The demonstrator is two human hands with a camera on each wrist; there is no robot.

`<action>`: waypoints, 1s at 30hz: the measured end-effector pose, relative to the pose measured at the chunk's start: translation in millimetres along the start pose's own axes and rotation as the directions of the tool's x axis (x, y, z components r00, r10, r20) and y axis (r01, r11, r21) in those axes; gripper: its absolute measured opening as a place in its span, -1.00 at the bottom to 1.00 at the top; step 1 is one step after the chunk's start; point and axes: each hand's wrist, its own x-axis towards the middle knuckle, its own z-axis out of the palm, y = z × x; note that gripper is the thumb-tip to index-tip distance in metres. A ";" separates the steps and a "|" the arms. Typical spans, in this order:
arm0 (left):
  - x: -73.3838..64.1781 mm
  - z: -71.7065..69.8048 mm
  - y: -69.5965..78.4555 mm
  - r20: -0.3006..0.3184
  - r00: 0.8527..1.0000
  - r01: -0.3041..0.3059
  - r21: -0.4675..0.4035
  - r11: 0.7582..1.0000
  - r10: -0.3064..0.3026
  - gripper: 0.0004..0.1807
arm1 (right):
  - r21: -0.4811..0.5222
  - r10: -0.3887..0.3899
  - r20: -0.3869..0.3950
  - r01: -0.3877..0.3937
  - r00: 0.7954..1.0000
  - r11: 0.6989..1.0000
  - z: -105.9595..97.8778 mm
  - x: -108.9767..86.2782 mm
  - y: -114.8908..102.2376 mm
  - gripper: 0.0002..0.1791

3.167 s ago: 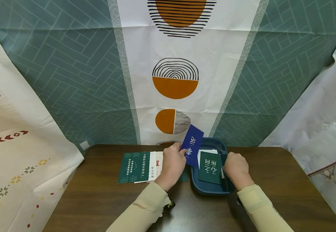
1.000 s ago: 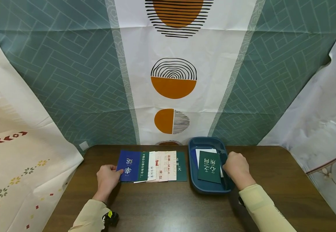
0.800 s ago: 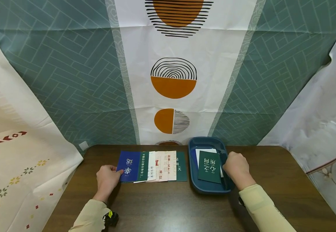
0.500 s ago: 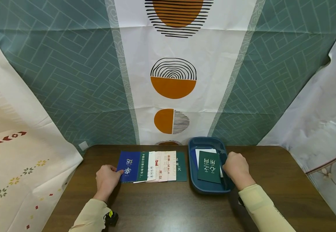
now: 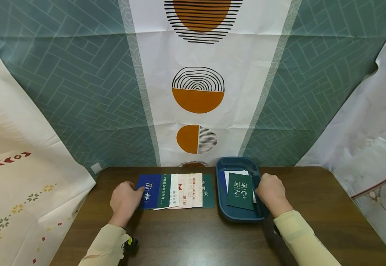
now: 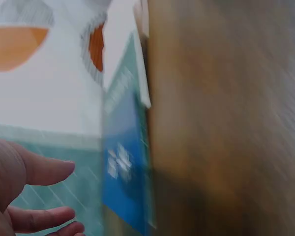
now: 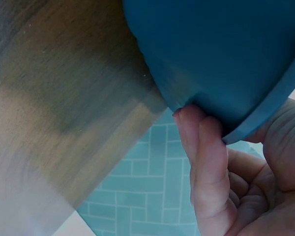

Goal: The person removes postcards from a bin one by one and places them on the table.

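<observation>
A blue card [image 5: 148, 192] lies at the left end of an overlapping row of cards, with a dark green card [image 5: 164, 191] just right of it. My left hand [image 5: 125, 202] is beside the blue card's left edge; the left wrist view shows thumb and fingers apart with nothing between them. At the right, my right hand [image 5: 272, 195] grips the rim of a blue plastic tray [image 5: 224, 212], thumb on one side and fingers on the outer wall. Inside the tray rest a dark green card [image 5: 239, 192], a white card [image 5: 234, 173] and part of another blue card.
Pale cards [image 5: 193, 190] and a green card [image 5: 208, 191] make up the rest of the row, close to the tray's left side. The brown wooden table [image 5: 186, 240] ends at a patterned cloth [image 5: 196, 111] behind. Light cloths hang at both sides.
Earlier my left hand took the blue card from above the tray to the row's left end and laid it there. Since then it has released the card and lifted slightly. My right hand stays on the tray.
</observation>
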 end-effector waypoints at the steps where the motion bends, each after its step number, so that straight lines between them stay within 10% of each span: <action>1: -1.1 -0.9 6.8 -0.019 1.000 -0.019 -0.006 1.000 0.019 -0.51 | -0.001 -0.001 -0.003 0.001 1.000 1.000 -0.2 0.2 0.1 -0.74; 16: -38.4 18.9 126.4 -0.158 0.946 -0.312 -0.206 0.927 0.283 -0.44 | -0.009 0.002 0.010 -0.002 1.000 1.000 -1.6 -1.1 -0.6 -0.71; 30: -91.3 72.6 213.1 0.036 0.877 -0.443 -0.322 0.837 0.478 -0.36 | -0.010 0.002 0.007 -0.002 1.000 1.000 -1.7 -0.7 -0.6 -0.70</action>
